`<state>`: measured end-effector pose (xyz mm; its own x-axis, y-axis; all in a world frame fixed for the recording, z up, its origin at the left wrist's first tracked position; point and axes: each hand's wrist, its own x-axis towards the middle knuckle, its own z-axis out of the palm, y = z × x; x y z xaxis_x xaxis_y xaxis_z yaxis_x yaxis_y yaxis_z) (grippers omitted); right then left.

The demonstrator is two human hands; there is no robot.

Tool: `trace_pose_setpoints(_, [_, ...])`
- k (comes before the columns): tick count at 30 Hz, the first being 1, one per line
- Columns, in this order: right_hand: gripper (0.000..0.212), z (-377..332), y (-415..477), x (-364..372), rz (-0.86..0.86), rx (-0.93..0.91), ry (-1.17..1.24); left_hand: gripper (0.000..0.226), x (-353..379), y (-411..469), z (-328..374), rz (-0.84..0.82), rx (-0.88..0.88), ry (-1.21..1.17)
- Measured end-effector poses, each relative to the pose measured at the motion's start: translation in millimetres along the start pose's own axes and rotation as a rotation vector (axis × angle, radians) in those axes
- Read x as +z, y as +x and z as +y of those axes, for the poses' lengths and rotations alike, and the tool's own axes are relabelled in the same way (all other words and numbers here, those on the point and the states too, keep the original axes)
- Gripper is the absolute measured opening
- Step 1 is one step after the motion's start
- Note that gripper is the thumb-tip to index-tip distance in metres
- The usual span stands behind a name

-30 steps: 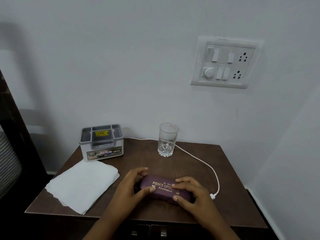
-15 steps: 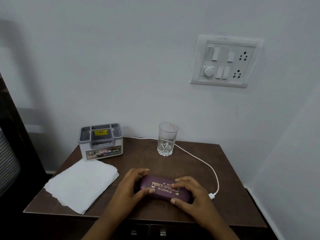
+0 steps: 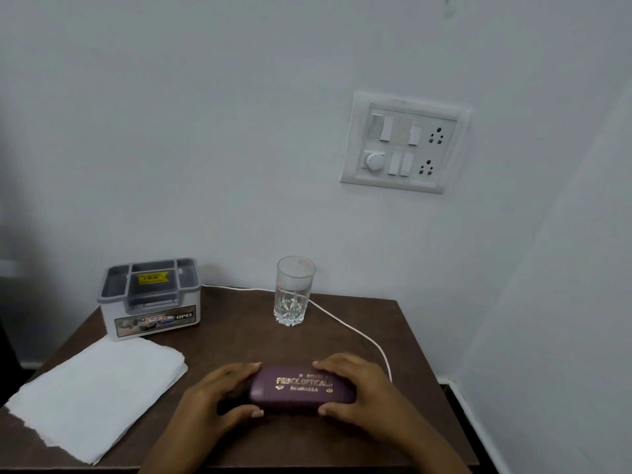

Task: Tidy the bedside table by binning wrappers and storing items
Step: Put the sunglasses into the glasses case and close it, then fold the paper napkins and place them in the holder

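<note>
You are holding the maroon spectacle case [image 3: 301,388] on the surface [image 3: 239,336], your left hand [image 3: 219,395] and right hand [image 3: 362,388] each keeping a grip around one end.

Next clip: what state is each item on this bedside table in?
Maroon hard spectacle case: closed, lying flat.
Left hand: grips case's left end.
Right hand: grips case's right end.
Clear cut-glass tumbler: upright, looks empty.
White paper napkins: folded, lying flat.
White cable: lying slack.
Grey plastic organiser box: upright, open-topped.

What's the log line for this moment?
left hand: grips spectacle case | right hand: grips it | case: closed, on bedside table
</note>
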<state>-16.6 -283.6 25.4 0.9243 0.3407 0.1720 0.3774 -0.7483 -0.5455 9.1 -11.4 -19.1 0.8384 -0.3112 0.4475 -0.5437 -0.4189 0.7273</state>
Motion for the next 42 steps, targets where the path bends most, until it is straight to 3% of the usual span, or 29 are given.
trace_pose_setpoints(9, [0.054,88.4,35.8,-87.2,0.257,0.201,0.043,0.048,4.5,-0.1,-9.2,0.042,0.025,0.131])
trace_pose_setpoints(22, [0.049,153.0,76.6,-92.2,0.057,0.328,0.043,0.039,4.8,1.2,7.9,0.081,0.079,0.192])
trace_pose_setpoints(26, [0.06,146.1,77.5,-93.0,0.011,0.341,0.022,0.039,-0.2,2.5,4.3,0.028,0.068,0.261])
trace_pose_setpoints(29, [0.066,119.8,74.7,-88.4,0.127,0.322,0.014,0.042,-2.0,3.5,-0.7,0.01,0.074,0.282])
trace_pose_setpoints(34, [0.04,37.8,54.8,-35.1,0.446,0.107,0.125,0.039,-1.1,-3.8,0.6,0.177,0.055,0.326])
trace_pose_setpoints(36, [0.035,3.5,43.2,-0.2,0.441,0.056,0.195,0.042,-10.5,-7.5,7.9,0.288,-0.014,0.346])
trace_pose_setpoints(39, [0.025,-30.7,31.7,52.9,0.389,0.003,0.2,0.053,-41.8,-12.8,4.8,0.43,-0.264,0.505])
trace_pose_setpoints(40, [0.026,-37.8,30.4,67.4,0.376,-0.02,0.179,0.06,-55.3,-17.2,0.2,0.415,-0.362,0.59])
trace_pose_setpoints(42, [0.03,-47.6,31.5,91.9,0.359,-0.06,0.152,0.063,-78.6,-29.6,-7.7,0.233,-0.563,0.724])
